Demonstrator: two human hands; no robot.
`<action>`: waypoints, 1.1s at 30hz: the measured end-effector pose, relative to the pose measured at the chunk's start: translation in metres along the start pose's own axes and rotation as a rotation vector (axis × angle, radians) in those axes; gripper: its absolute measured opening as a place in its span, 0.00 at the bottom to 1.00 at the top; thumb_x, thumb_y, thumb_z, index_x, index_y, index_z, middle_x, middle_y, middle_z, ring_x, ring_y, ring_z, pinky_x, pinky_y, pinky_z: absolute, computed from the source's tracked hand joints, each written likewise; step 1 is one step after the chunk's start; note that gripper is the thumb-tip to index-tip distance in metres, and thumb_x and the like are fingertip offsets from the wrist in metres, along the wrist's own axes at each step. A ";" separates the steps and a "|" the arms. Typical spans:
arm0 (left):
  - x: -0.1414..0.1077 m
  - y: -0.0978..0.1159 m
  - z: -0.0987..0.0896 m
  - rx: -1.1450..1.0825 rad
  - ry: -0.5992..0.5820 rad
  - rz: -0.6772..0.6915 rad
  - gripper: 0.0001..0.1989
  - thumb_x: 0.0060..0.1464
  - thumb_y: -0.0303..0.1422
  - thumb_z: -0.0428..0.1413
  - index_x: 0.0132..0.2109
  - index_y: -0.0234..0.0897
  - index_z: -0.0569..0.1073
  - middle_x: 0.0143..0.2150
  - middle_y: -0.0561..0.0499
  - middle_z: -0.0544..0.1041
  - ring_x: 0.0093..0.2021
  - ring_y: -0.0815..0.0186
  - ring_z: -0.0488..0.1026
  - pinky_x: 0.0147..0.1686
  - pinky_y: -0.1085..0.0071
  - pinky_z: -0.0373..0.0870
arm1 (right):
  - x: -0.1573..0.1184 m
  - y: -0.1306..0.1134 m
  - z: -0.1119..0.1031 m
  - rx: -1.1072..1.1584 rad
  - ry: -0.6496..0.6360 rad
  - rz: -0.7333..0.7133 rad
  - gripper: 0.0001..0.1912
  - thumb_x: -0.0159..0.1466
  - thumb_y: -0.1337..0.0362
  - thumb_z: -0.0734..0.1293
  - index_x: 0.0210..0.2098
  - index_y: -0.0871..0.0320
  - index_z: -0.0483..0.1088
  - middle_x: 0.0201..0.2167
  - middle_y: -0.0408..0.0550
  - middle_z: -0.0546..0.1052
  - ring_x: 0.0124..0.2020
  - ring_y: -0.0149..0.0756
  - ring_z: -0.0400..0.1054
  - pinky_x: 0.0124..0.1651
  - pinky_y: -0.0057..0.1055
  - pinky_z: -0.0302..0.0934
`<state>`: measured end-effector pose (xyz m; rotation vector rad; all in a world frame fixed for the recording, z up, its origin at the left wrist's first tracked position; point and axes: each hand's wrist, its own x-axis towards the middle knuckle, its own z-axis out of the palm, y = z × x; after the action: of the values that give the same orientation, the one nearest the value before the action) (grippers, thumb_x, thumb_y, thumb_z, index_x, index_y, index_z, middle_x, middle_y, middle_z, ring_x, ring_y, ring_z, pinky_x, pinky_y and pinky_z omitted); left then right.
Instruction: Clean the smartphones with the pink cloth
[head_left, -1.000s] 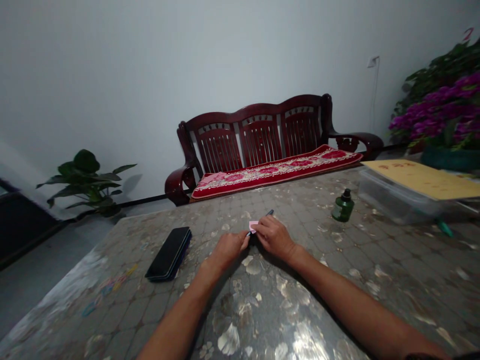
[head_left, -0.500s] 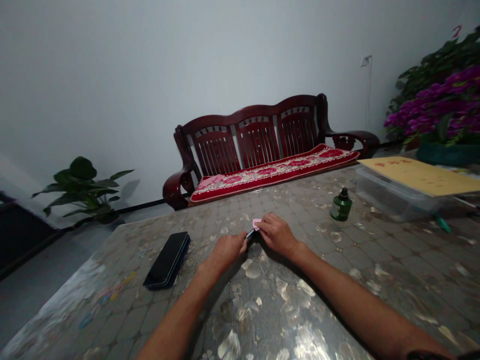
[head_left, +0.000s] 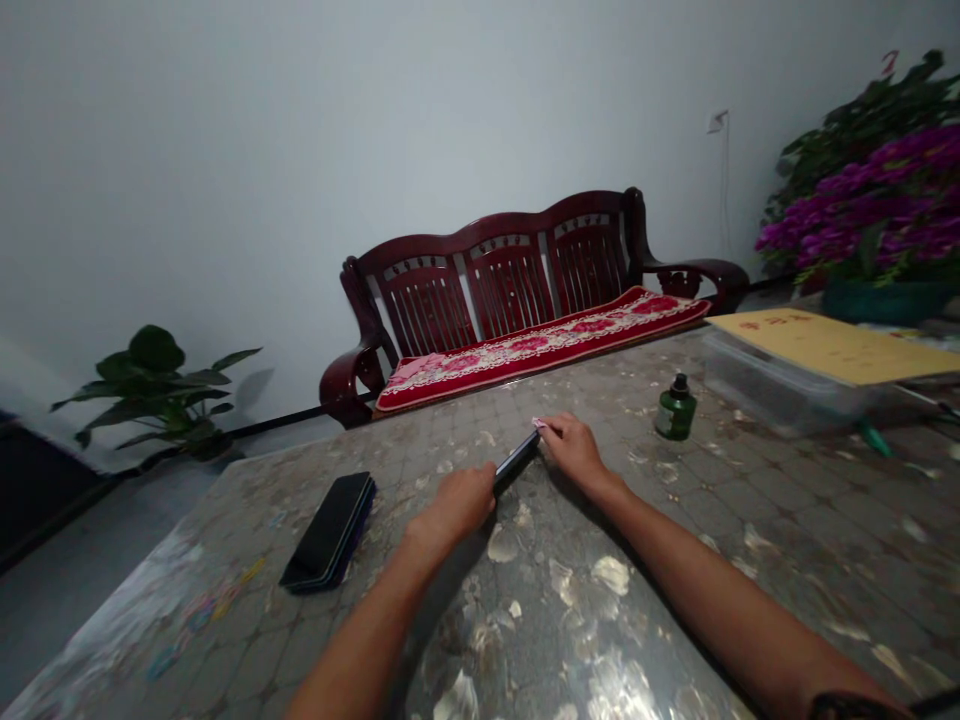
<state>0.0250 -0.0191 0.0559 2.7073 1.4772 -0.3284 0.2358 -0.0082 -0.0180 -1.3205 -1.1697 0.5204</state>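
My left hand [head_left: 465,500] is closed around the near end of a slim dark phone [head_left: 517,458], seen edge-on with a pale line along its side. At the far end of the phone is my right hand [head_left: 574,450], its fingers pinched on a small pink cloth [head_left: 538,424]. Most of the cloth is hidden by those fingers, which touch or nearly touch the phone's edge. Left of my left hand lies a stack of dark phones [head_left: 330,530], flat on the patterned table cover [head_left: 555,650].
A green bottle with a black cap [head_left: 676,410] stands right of my right hand. Farther right is a clear plastic box [head_left: 780,395] with a yellow sheet [head_left: 840,345] on top. Purple flowers [head_left: 870,210] are behind it. A wooden bench [head_left: 510,280] stands beyond the table.
My right hand has moved outward and to the right with the pink cloth, away from my left hand. More of the phone shows between the hands. The view has shifted slightly.
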 end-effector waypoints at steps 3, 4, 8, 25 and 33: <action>0.004 0.004 -0.003 -0.010 -0.017 -0.012 0.18 0.56 0.23 0.51 0.52 0.32 0.75 0.46 0.33 0.81 0.46 0.47 0.80 0.42 0.62 0.71 | 0.001 0.006 0.003 0.184 0.004 0.139 0.22 0.57 0.45 0.69 0.20 0.57 0.71 0.17 0.43 0.68 0.23 0.35 0.63 0.28 0.28 0.57; 0.005 0.005 -0.003 -0.015 -0.023 -0.018 0.18 0.55 0.23 0.51 0.51 0.32 0.76 0.46 0.32 0.81 0.47 0.47 0.79 0.43 0.62 0.71 | 0.000 0.007 0.004 0.212 -0.007 0.161 0.24 0.57 0.42 0.67 0.19 0.56 0.69 0.15 0.41 0.65 0.19 0.33 0.60 0.24 0.28 0.54; 0.012 0.007 -0.001 -0.058 -0.032 -0.034 0.18 0.54 0.23 0.52 0.50 0.32 0.77 0.47 0.32 0.81 0.47 0.47 0.79 0.43 0.63 0.71 | -0.006 0.008 0.009 0.349 -0.058 0.223 0.26 0.53 0.39 0.67 0.18 0.56 0.66 0.12 0.38 0.61 0.14 0.29 0.54 0.19 0.28 0.49; 0.020 -0.007 0.052 -0.821 0.138 0.109 0.26 0.49 0.24 0.53 0.57 0.32 0.73 0.54 0.42 0.79 0.52 0.56 0.76 0.55 0.65 0.68 | -0.044 -0.048 0.031 0.220 -0.212 -0.178 0.12 0.61 0.58 0.67 0.32 0.55 0.82 0.27 0.45 0.74 0.32 0.35 0.67 0.37 0.31 0.60; 0.015 0.000 0.040 -0.605 0.098 0.060 0.31 0.51 0.21 0.50 0.62 0.37 0.71 0.61 0.45 0.75 0.60 0.57 0.71 0.61 0.65 0.63 | -0.027 -0.043 0.024 0.407 0.004 0.084 0.17 0.58 0.50 0.70 0.27 0.58 0.77 0.20 0.40 0.66 0.24 0.31 0.58 0.28 0.29 0.54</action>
<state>0.0260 -0.0122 0.0140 2.2901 1.2475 0.2263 0.1912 -0.0304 0.0084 -1.0193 -0.9457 0.7723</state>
